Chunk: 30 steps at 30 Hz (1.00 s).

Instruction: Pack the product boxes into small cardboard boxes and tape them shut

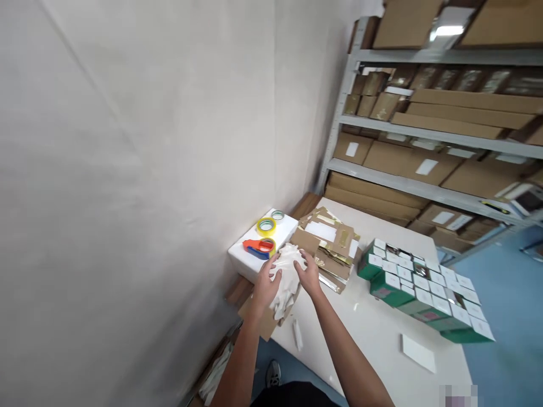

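Note:
A crumpled white sheet (287, 277), paper or plastic I cannot tell, bulges from an opened cardboard box (266, 324) at the table's near left corner. My left hand (266, 285) is at its left side and my right hand (309, 275) at its right, palms facing each other. The fingers of both hands are spread and slightly curved. Fingertips are against or just above the white sheet; firm contact cannot be made out. Just beyond my left hand lies an orange and blue tape dispenser (253, 247). What the box holds under the sheet is hidden.
A yellow tape roll (259, 228) and a smaller roll (278, 220) sit on a white block (237, 252). Flattened cardboard (345, 240) lies beyond my hands. Several green-and-white boxes (418, 294) stand on the white table (360, 339). Shelves (382, 125) hold cartons; a wall (169, 169) borders the left.

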Motion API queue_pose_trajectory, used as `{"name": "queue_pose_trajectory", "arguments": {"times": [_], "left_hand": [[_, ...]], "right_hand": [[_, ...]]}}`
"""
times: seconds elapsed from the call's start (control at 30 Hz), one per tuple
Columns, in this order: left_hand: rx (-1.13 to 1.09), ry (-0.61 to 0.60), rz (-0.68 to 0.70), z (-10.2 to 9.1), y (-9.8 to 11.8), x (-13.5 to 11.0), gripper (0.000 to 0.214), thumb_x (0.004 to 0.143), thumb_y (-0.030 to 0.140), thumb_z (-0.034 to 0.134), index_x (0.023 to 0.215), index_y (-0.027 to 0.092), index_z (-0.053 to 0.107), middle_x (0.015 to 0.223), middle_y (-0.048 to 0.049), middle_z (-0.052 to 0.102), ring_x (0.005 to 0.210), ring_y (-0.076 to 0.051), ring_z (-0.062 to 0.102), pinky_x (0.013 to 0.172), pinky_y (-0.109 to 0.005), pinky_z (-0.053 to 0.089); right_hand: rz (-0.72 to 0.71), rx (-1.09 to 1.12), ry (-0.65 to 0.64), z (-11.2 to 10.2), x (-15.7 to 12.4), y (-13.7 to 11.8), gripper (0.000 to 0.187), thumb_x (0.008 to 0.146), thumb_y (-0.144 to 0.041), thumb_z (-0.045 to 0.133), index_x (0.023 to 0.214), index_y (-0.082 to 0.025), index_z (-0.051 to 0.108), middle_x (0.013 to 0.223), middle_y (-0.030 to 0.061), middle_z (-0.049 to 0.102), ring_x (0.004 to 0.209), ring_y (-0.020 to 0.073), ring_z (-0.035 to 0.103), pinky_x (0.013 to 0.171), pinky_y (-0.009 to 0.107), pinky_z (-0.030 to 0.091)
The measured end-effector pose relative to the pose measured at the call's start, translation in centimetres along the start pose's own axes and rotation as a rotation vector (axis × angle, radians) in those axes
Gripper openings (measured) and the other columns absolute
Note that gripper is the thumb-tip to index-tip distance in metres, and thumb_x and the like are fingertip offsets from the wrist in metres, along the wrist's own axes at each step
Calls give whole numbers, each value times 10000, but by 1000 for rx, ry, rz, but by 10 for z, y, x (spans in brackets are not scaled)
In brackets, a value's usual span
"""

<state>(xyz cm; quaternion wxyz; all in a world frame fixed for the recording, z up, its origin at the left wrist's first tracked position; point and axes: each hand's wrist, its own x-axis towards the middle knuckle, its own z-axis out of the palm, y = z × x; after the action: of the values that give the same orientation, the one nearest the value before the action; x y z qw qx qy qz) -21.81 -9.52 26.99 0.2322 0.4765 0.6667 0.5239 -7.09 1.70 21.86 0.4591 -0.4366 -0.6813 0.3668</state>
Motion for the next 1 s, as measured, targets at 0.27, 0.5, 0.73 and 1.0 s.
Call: {"name": "queue_pose_trajectory", "arguments": {"times": [0.27, 0.5, 0.73, 1.0], "left_hand": [[-28, -225, 114, 138, 69, -20, 519, 939, 296, 585, 1457, 265, 565, 1416, -109, 635, 1158, -231, 668, 888, -357, 597], [13, -459, 197, 252, 129, -73, 503, 932, 310, 587, 1433, 268, 590, 1363, -103, 642, 1135, -226, 674, 878, -352, 601], [36, -556, 217, 326, 160, -114, 491, 943, 303, 570, 1433, 270, 589, 1442, -110, 592, 1133, -220, 668, 874, -351, 600], [118, -621, 164, 340, 146, -107, 500, 929, 317, 586, 1428, 304, 601, 1491, -92, 568, 1123, -217, 669, 844, -336, 594]], "right_hand": [[163, 41, 254, -170, -37, 35, 437, 873, -433, 650, 1262, -241, 712, 1259, 114, 724, 1176, 300, 675, 952, 453, 581], [311, 61, 459, -306, -98, 83, 456, 846, -429, 640, 1252, -233, 707, 1297, 122, 711, 1167, 296, 678, 936, 453, 584], [399, 83, 533, -397, -137, 109, 492, 847, -429, 627, 1298, -238, 677, 1350, 118, 688, 1204, 295, 658, 964, 450, 567], [430, 131, 547, -407, -127, 143, 578, 846, -430, 637, 1398, -256, 621, 1429, 121, 643, 1188, 298, 671, 931, 455, 586]]}}
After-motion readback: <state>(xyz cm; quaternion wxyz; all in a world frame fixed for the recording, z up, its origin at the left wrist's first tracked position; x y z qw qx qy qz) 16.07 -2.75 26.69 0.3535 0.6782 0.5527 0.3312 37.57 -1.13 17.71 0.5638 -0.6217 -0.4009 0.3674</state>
